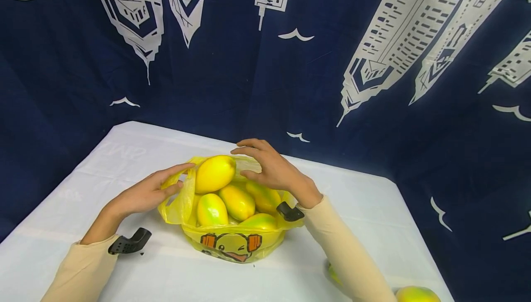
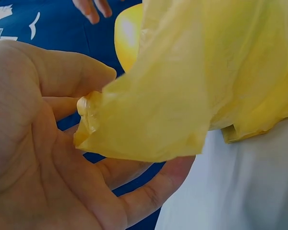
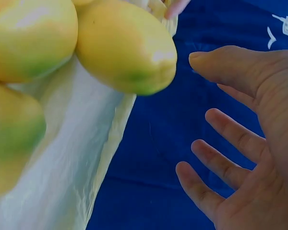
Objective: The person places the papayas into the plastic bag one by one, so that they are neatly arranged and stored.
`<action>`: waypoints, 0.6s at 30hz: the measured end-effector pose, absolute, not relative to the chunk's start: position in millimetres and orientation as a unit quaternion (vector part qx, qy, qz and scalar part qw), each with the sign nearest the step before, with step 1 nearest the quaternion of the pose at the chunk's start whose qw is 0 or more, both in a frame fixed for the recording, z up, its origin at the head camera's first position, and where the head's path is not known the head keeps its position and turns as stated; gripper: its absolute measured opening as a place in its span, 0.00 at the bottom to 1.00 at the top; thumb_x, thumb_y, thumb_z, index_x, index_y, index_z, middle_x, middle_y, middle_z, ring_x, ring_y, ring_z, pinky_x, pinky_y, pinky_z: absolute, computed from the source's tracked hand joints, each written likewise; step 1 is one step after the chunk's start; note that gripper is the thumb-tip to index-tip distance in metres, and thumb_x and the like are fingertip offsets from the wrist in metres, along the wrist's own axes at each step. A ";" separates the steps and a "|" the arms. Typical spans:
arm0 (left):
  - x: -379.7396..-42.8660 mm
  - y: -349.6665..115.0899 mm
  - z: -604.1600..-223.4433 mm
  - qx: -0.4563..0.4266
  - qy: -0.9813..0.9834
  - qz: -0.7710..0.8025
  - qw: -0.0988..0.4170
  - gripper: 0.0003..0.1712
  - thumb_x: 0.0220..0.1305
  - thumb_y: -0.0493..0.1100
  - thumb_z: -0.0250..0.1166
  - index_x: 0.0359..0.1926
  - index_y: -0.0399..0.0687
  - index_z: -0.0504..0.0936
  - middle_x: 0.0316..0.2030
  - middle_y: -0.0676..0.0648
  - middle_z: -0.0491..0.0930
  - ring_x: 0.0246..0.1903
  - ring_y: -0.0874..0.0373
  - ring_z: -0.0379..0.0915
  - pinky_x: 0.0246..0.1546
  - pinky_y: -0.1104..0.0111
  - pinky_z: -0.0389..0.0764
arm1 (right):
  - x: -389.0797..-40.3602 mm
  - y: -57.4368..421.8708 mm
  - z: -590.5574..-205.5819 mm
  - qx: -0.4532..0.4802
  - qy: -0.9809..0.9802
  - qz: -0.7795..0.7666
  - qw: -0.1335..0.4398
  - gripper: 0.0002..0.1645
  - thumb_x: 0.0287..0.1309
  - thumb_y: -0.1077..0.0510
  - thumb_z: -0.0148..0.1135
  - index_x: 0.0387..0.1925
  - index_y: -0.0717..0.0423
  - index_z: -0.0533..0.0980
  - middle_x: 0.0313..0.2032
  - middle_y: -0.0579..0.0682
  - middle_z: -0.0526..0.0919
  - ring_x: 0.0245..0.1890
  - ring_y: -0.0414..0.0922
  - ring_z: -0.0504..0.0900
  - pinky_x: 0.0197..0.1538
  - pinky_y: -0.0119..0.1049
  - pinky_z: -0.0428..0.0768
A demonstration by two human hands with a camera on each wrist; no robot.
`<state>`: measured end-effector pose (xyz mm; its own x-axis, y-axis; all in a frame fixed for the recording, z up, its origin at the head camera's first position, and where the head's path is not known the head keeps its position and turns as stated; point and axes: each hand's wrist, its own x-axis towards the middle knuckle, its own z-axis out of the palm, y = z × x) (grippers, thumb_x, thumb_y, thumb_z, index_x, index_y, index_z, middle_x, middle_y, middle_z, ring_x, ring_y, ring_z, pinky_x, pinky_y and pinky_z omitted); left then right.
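Note:
A yellow plastic bag [image 1: 199, 230] with a printed cartoon face stands on the table with its mouth up, filled with several yellow-green mangoes [image 1: 236, 202]. At its left side, my left hand [image 1: 143, 193] loosely holds the bag's handle [image 2: 144, 120] between thumb and fingers; part of the fingers is hidden behind the film. My right hand [image 1: 271, 166] hovers over the far right rim, fingers spread and slightly bent, holding nothing. The topmost mango [image 1: 215, 174] leans at the left rim, between the hands. In the right wrist view, a mango [image 3: 129, 48] lies just beyond the thumb tip, with a gap between them.
The bag stands on a white-covered table [image 1: 124, 159]. A mango [image 1: 416, 294] lies at the near right edge, and another green-yellow one [image 1: 334, 274] is partly hidden by my right sleeve. Behind the table hangs a dark blue cloth [image 1: 249, 85] with white building prints.

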<state>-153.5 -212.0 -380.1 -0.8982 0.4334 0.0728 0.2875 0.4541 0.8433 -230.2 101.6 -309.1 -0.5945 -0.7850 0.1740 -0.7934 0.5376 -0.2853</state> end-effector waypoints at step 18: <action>-152.7 -214.9 -375.9 0.204 0.850 0.481 0.067 0.33 0.78 0.45 0.53 0.78 0.47 0.55 0.77 0.38 0.53 0.73 0.32 0.53 0.69 0.33 0.57 | -225.9 175.2 -301.6 0.393 -0.901 0.176 0.043 0.27 0.65 0.53 0.66 0.64 0.47 0.74 0.67 0.50 0.72 0.68 0.52 0.68 0.70 0.57 0.69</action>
